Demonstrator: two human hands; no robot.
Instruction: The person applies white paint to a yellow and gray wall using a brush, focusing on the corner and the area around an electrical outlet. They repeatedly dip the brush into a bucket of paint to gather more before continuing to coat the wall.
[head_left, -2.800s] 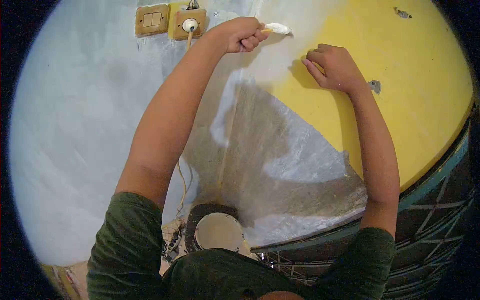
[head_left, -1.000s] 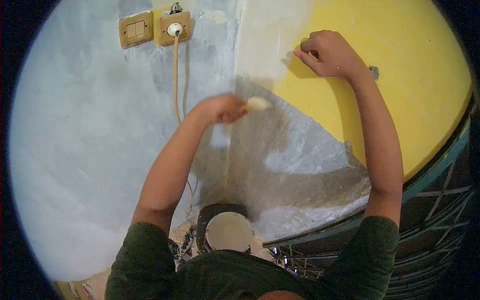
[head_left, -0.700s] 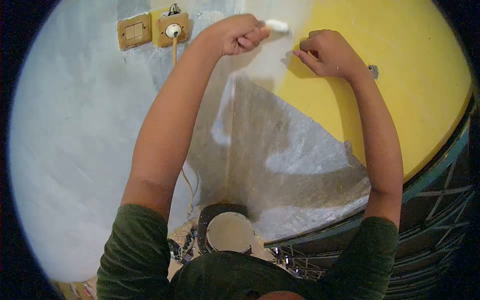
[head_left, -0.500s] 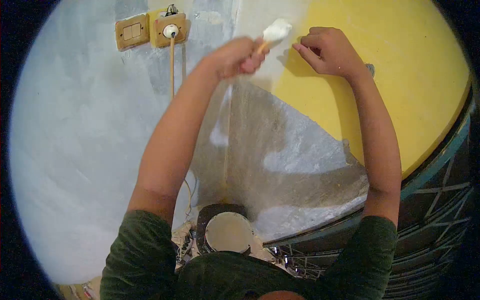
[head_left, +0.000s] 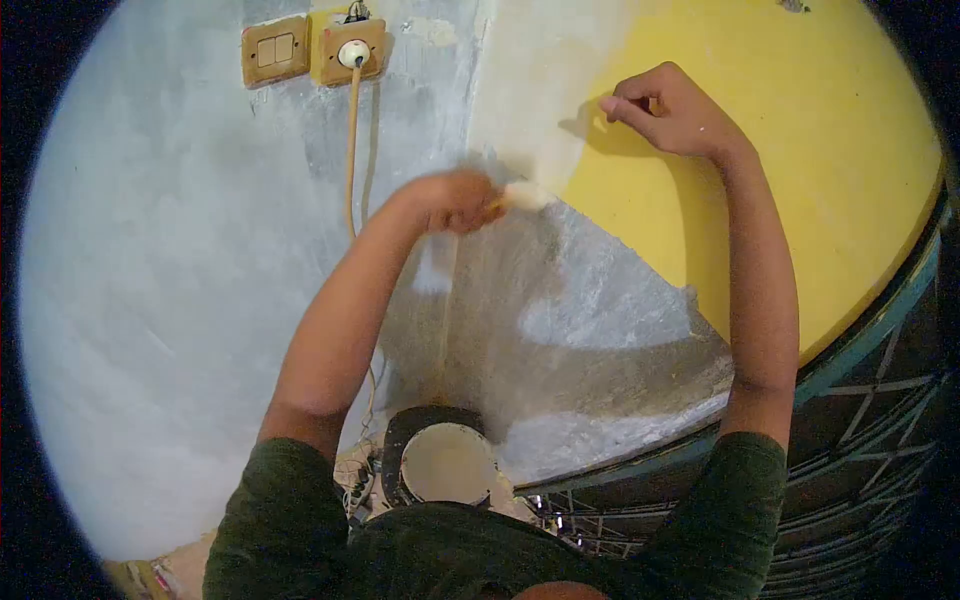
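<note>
My left hand [head_left: 455, 202], a little smeared by motion, is closed around a paintbrush [head_left: 525, 196]. Its pale, paint-loaded bristles point right, at the lower edge of the white-painted strip [head_left: 545, 90], where it meets bare grey wall [head_left: 495, 290]. Raised in front of the yellow wall [head_left: 820, 180], my right hand [head_left: 670, 112] has its fingers curled in and the thumb against them. Nothing shows in it, and its shadow falls on the wall just to the left.
A light switch [head_left: 276, 52] and a socket [head_left: 352, 52] with a plugged-in cord [head_left: 352, 150] are on the blue-grey wall at upper left. Below stands a round paint bucket [head_left: 447, 462], beside tangled wires. A dark, teal-edged framed item [head_left: 850, 420] leans at lower right.
My left hand has swept the brush down and slightly left, from the white strip to its lower edge. My right hand stays curled, shifted slightly. The view has tilted a little.
</note>
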